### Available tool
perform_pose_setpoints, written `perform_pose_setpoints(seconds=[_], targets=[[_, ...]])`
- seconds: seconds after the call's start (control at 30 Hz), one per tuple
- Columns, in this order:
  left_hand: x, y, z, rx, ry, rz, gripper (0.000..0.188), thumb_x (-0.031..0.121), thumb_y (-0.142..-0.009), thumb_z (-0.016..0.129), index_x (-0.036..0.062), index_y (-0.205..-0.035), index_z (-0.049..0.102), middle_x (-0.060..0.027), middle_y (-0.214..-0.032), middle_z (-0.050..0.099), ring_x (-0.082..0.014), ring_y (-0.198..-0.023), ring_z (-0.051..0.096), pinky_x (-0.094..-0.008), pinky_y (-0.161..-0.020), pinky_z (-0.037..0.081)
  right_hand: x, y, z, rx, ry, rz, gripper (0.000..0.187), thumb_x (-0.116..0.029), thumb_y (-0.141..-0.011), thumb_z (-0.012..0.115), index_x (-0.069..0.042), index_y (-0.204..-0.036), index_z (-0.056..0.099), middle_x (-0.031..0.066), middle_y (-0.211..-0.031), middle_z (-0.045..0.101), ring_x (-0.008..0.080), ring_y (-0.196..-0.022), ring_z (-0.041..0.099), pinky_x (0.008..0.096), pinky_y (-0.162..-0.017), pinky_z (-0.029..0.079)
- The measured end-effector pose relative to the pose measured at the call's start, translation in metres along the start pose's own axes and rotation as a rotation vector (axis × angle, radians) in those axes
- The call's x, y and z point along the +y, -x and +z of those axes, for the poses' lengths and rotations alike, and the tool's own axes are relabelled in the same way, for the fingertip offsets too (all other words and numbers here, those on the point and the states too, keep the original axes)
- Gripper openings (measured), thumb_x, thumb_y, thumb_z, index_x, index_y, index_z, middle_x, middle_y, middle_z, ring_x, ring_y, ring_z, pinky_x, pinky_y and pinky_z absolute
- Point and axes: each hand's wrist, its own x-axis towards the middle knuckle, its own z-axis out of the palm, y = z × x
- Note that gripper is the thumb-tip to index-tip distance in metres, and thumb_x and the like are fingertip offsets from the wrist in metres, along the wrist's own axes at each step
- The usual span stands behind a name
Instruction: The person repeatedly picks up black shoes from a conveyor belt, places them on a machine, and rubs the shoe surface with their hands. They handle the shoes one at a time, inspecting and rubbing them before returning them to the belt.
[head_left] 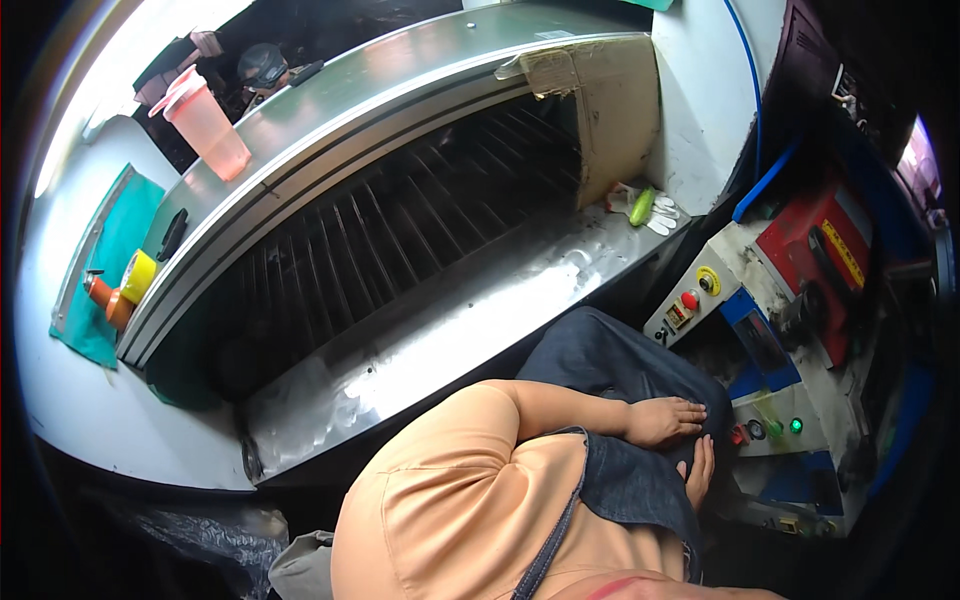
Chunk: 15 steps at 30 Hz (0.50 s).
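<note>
My left hand (pixel 666 421) lies flat on the dark blue cloth (pixel 620 355) over my lap, with its fingers stretched out and nothing held. Just below it, my right hand (pixel 698 473) rests against the same dark cloth. Its fingers are extended; the wrist and forearm are mostly hidden by the cloth. The two hands are close together. To their right stands a machine control panel (pixel 775 425) with a lit green lamp (pixel 796 425). Neither hand touches it.
A shiny metal ledge (pixel 430 350) runs before a dark slatted opening. White gloves (pixel 661 216) and a green cucumber-like object (pixel 641 207) lie at its right end. A pink jug (pixel 205 125) and a yellow tape roll (pixel 138 276) stand on the upper shelf. A red button (pixel 690 299) sits at right.
</note>
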Motion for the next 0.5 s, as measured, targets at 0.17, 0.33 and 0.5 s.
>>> perform_pose_setpoints(seconds=[0.17, 0.33, 0.5], targets=[[0.003, 0.004, -0.001, 0.025, -0.035, -0.009, 0.041, 0.017, -0.091, 0.059, -0.0025, -0.127, 0.059, -0.0224, -0.137, 0.054, -0.0343, -0.134, 0.048, -0.0437, -0.111, 0.04, -0.002, -0.003, 0.009, 0.092, -0.025, -0.048, 0.053, -0.028, -0.099, 0.049, 0.006, -0.139, 0.049, 0.0246, -0.147, 0.046, 0.04, -0.138, 0.043, 0.0472, -0.114, 0.035], [0.013, -0.007, -0.027, 0.061, 0.049, -0.045, 0.04, 0.016, -0.081, 0.067, 0.0023, -0.118, 0.062, -0.0171, -0.121, 0.057, -0.036, -0.117, 0.052, -0.0451, -0.101, 0.044, 0.002, -0.005, 0.021, 0.283, -0.061, -0.09, 0.048, -0.03, -0.1, 0.049, 0.005, -0.132, 0.057, 0.0237, -0.137, 0.056, 0.0395, -0.13, 0.051, 0.0466, -0.111, 0.038], [0.009, -0.012, -0.035, 0.032, 0.018, -0.184, 0.036, 0.014, -0.078, 0.07, 0.0074, -0.113, 0.063, -0.0144, -0.113, 0.059, -0.0354, -0.105, 0.054, -0.0444, -0.093, 0.045, -0.009, -0.018, 0.007, 0.238, -0.109, -0.104, 0.043, -0.021, -0.092, 0.056, 0.002, -0.128, 0.061, 0.0199, -0.136, 0.057, 0.0356, -0.13, 0.052, 0.0441, -0.111, 0.038]])
